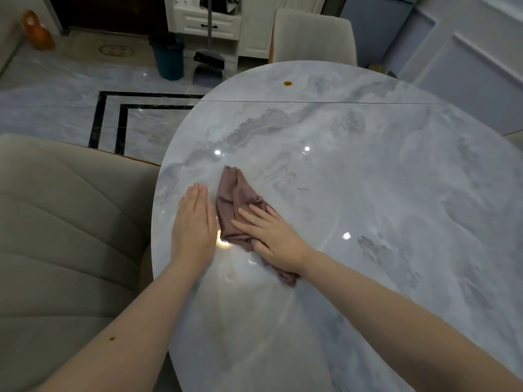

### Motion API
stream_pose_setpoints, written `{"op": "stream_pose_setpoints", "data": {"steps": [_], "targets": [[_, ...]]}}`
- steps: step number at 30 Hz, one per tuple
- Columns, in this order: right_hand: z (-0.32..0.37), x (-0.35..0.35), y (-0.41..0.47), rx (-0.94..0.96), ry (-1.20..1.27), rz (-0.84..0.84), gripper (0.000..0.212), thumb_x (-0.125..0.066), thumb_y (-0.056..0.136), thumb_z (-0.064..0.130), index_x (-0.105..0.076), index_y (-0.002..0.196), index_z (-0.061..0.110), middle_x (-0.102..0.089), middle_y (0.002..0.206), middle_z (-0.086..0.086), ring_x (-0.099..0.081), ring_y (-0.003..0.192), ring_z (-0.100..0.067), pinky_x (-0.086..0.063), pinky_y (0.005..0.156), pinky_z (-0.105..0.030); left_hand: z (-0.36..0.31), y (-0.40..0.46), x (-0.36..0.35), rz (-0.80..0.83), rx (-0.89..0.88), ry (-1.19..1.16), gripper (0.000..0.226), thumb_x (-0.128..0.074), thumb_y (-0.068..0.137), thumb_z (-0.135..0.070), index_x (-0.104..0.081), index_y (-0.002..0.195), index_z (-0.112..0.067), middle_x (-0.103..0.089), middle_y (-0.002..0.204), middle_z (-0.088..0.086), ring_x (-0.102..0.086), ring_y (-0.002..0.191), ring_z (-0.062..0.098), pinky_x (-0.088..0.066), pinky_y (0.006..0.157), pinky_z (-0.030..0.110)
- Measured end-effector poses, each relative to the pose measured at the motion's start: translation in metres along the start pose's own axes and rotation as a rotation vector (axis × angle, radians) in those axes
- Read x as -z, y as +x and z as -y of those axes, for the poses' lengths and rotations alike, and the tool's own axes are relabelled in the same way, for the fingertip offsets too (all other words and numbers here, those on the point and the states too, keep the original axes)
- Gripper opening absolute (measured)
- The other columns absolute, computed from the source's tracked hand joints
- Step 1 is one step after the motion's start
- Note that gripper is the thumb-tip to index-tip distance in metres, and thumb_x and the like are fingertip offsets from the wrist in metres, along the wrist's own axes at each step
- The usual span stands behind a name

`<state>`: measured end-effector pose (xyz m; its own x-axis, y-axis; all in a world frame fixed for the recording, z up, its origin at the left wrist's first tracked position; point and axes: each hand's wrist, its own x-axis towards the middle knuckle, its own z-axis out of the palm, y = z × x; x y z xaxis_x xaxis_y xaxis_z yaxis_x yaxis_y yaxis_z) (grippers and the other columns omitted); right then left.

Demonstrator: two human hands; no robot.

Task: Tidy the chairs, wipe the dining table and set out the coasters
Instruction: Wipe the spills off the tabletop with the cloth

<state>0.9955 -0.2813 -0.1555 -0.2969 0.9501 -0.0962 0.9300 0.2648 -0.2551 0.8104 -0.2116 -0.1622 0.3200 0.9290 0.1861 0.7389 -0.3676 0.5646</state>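
Note:
A glossy grey marble dining table [368, 179] fills the middle and right of the view. A crumpled mauve cloth [235, 199] lies on it near the left edge. My right hand [271, 236] presses flat on the cloth's near half, fingers straight and spread. My left hand [194, 224] rests flat on the bare tabletop just left of the cloth, fingers straight and together. A small brown spot [287, 83] sits on the far part of the table. No coasters are in view.
A beige padded chair [65, 236] stands close against the table's left edge. Another beige chair [314, 35] stands at the far end. Beyond are a teal bin [169, 59], a dustpan with broom [208, 63], a white cabinet [209, 24] and the marble floor.

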Motion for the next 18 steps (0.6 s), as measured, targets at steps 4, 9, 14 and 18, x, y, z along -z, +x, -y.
{"op": "stream_pose_setpoints", "data": {"steps": [4, 9, 14, 18], "targets": [[-0.004, -0.005, -0.065, 0.092, -0.094, -0.027, 0.052, -0.032, 0.097, 0.053, -0.033, 0.146, 0.034, -0.027, 0.156, 0.001, -0.016, 0.146, -0.027, -0.007, 0.119, -0.042, 0.013, -0.012, 0.01, 0.038, 0.029, 0.183, 0.05, -0.027, 0.102, -0.02, -0.022, 0.148, -0.003, -0.018, 0.156, 0.014, -0.012, 0.146, 0.023, 0.0, 0.12, 0.032], [-0.026, 0.008, -0.025, -0.219, -0.087, -0.049, 0.069, -0.007, 0.087, 0.073, -0.021, 0.146, 0.041, -0.018, 0.158, 0.001, -0.008, 0.147, -0.03, -0.006, 0.118, -0.047, 0.021, -0.024, 0.019, 0.039, 0.059, 0.264, 0.055, -0.017, 0.1, -0.031, -0.025, 0.148, -0.005, -0.022, 0.155, 0.014, -0.015, 0.145, 0.025, -0.005, 0.12, 0.04], [-0.02, 0.017, 0.079, -0.419, -0.094, -0.091, 0.051, -0.023, 0.096, 0.052, -0.02, 0.147, 0.045, -0.01, 0.16, 0.002, -0.005, 0.147, -0.032, -0.002, 0.117, -0.049, 0.021, -0.023, 0.017, 0.005, 0.041, 0.301, 0.062, -0.012, 0.096, -0.035, -0.033, 0.145, -0.002, -0.031, 0.151, 0.017, -0.024, 0.142, 0.027, -0.009, 0.119, 0.041], [0.01, 0.007, 0.111, -0.392, -0.099, -0.1, 0.048, -0.031, 0.1, 0.043, -0.022, 0.146, 0.046, -0.012, 0.16, 0.004, -0.006, 0.147, -0.031, -0.002, 0.116, -0.053, 0.022, -0.024, 0.017, 0.016, 0.036, 0.282, 0.06, -0.011, 0.098, -0.033, -0.031, 0.146, -0.003, -0.029, 0.152, 0.015, -0.021, 0.144, 0.025, -0.008, 0.12, 0.041]]}}
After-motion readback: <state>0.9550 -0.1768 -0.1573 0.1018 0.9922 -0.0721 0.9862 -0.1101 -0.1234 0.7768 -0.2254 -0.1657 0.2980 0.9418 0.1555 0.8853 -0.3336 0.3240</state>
